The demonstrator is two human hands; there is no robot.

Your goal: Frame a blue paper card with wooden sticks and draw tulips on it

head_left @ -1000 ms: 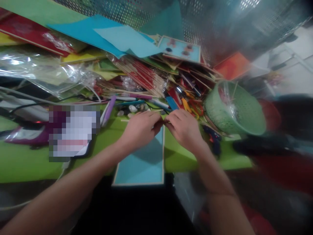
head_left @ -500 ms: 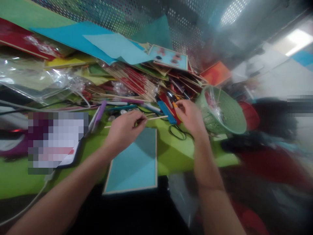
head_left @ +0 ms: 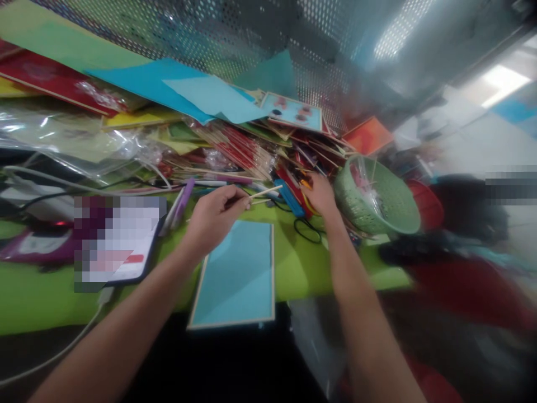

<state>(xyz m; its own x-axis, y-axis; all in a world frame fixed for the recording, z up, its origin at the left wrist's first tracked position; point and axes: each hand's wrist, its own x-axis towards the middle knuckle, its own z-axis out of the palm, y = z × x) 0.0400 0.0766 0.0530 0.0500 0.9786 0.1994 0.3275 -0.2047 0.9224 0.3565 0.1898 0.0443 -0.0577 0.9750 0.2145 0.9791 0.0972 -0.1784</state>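
My left hand pinches a thin wooden stick that points right, held above a light blue board with a wooden edge. My right hand reaches into a heap of tools with red and orange handles beside a green perforated basket. Its fingers are curled among the tools, and what they grip is hidden. A blue-handled tool lies between the two hands.
A green mat covers the table. Bundled sticks, coloured paper sheets and plastic bags pile up behind. A tablet lies at left with a white cable. A black loop lies near the basket.
My hands, which met over the blue board a second ago, have parted. The left kept the stick and raised it slightly; the right moved away toward the tool heap by the basket.
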